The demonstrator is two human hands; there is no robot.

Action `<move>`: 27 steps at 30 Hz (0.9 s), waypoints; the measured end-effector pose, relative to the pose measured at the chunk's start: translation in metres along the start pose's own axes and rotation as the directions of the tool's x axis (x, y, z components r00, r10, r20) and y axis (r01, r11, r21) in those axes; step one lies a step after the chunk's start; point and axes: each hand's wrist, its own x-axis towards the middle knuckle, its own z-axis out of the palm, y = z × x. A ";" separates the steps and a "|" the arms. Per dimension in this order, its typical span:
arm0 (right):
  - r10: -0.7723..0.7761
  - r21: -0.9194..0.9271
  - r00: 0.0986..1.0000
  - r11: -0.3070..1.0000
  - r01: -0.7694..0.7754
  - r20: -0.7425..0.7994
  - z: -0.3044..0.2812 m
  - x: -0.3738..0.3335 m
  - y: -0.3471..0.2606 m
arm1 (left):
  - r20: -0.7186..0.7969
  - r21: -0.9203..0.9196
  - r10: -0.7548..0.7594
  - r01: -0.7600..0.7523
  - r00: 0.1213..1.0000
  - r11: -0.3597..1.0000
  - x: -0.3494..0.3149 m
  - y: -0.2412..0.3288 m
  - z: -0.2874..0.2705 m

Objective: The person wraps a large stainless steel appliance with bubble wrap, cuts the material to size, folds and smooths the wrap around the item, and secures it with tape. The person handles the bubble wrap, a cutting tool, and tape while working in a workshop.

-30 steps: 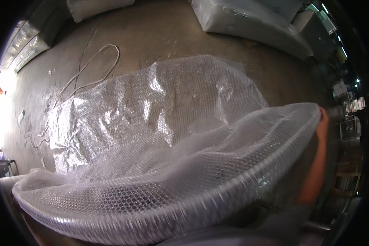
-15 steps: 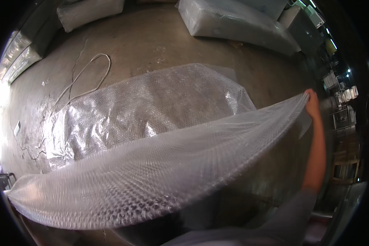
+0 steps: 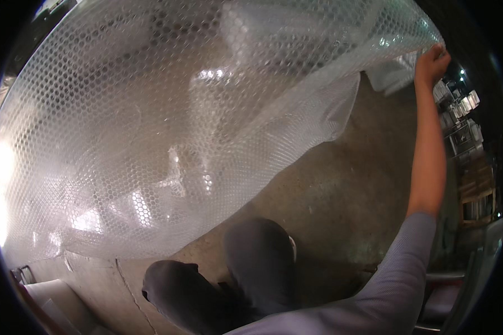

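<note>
A wide sheet of clear bubble wrap (image 3: 167, 111) is raised in front of me, spreading over the upper and left parts of the view. My right hand (image 3: 433, 62) is closed on its edge at the upper right, with the arm stretched out. The sheet's lower edge hangs loose in a curve above my knees, and a folded corner droops below the right hand. My left hand is out of view; a dim reddish strip at the lower left rim may be part of that arm, but I cannot tell.
Through the sheet, a large wrapped block (image 3: 285, 33) shows blurred on the far floor. My dark-trousered legs (image 3: 257, 262) stand on the cracked concrete floor (image 3: 330, 206). Stacked goods and a wooden rack (image 3: 478, 192) line the right side. A pale object (image 3: 58, 304) lies lower left.
The bubble wrap has swung up and away from me, from low across the front to covering the far view. My right hand has risen with its edge. My legs now show.
</note>
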 end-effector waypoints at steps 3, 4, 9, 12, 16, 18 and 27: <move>-0.160 0.011 0.864 0.984 0.176 0.478 -0.060 -0.039 0.011 | 0.009 0.000 -0.029 0.029 1.000 1.000 -0.003 -0.004 -0.003; -0.123 -0.005 0.754 0.986 0.165 0.645 -0.084 -0.053 0.015 | 0.014 0.001 -0.042 0.042 0.999 0.999 -0.006 -0.007 -0.003; 0.230 -0.129 -0.165 0.873 0.471 0.959 -0.202 -0.109 0.030 | 0.044 0.013 -0.123 0.123 0.991 0.992 -0.028 -0.025 -0.007; 0.568 -0.096 -0.526 0.731 0.675 0.633 -0.243 -0.139 0.035 | 0.054 -0.002 -0.195 0.195 0.979 0.981 -0.046 -0.038 -0.007; 0.547 0.103 -0.632 0.706 0.700 0.549 -0.270 -0.194 0.042 | 0.075 -0.046 -0.260 0.264 0.963 0.963 -0.060 -0.054 -0.013; 0.556 0.056 -0.587 0.696 0.716 0.588 -0.263 -0.230 0.054 | 0.088 -0.111 -0.283 0.292 0.955 0.950 -0.061 -0.061 -0.017; 0.541 -0.524 0.029 0.799 0.297 0.841 -0.143 -0.297 0.066 | 0.159 -0.604 -0.165 0.228 0.973 0.764 0.048 -0.035 -0.045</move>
